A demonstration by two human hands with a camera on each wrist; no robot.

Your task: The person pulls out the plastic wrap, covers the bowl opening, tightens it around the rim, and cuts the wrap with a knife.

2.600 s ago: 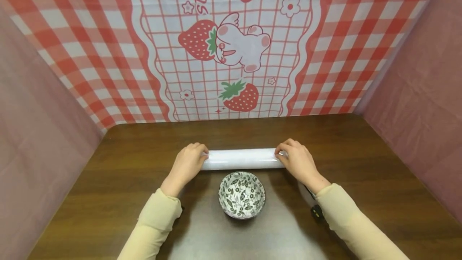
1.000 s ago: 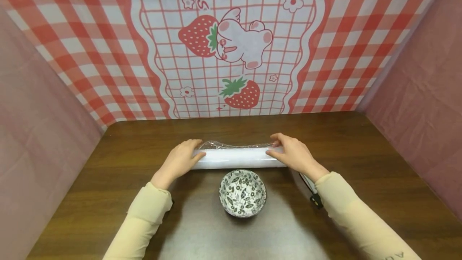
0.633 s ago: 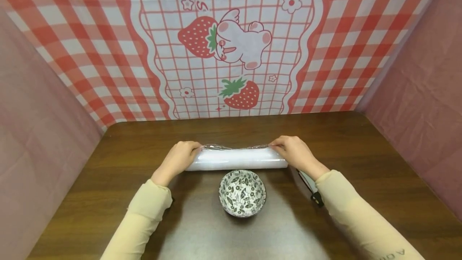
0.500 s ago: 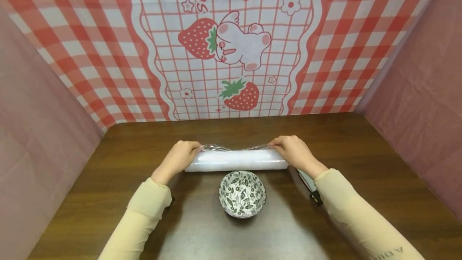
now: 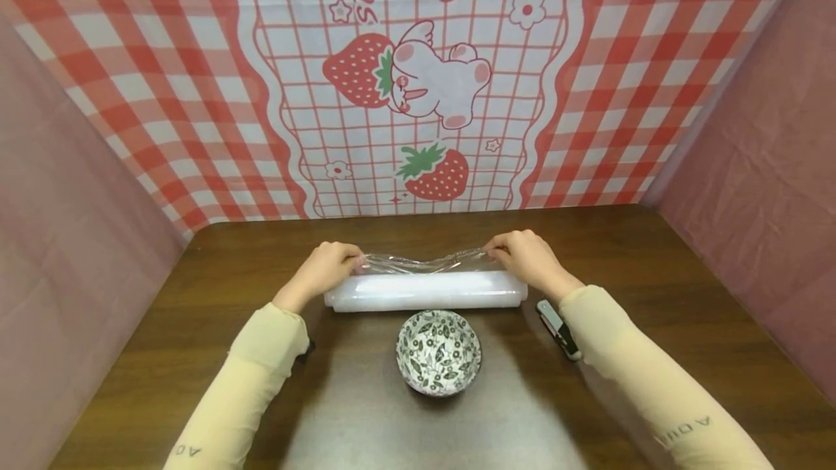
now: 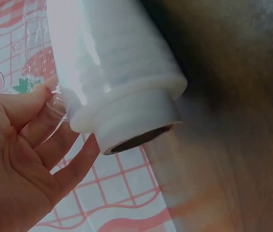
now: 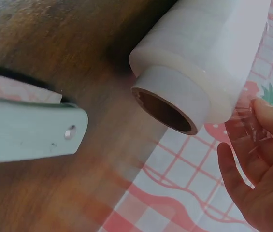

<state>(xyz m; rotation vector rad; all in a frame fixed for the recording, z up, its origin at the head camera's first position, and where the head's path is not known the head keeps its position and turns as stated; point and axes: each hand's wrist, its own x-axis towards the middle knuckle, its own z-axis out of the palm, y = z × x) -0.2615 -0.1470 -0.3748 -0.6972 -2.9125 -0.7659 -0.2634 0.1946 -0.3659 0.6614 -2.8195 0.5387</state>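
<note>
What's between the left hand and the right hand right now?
A loose edge of clear film, sagging in the middle and pinched by the left hand and right hand, above the film roll; the head view shows it.

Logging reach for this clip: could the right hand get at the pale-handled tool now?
Probably yes: the pale-handled tool lies openly beside the right sleeve, though the right hand pinches the film and might need to let go.

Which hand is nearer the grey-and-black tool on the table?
The right hand: the tool lies beside its sleeve, near the right end of the roll. The left hand is at the roll's opposite end.
</note>
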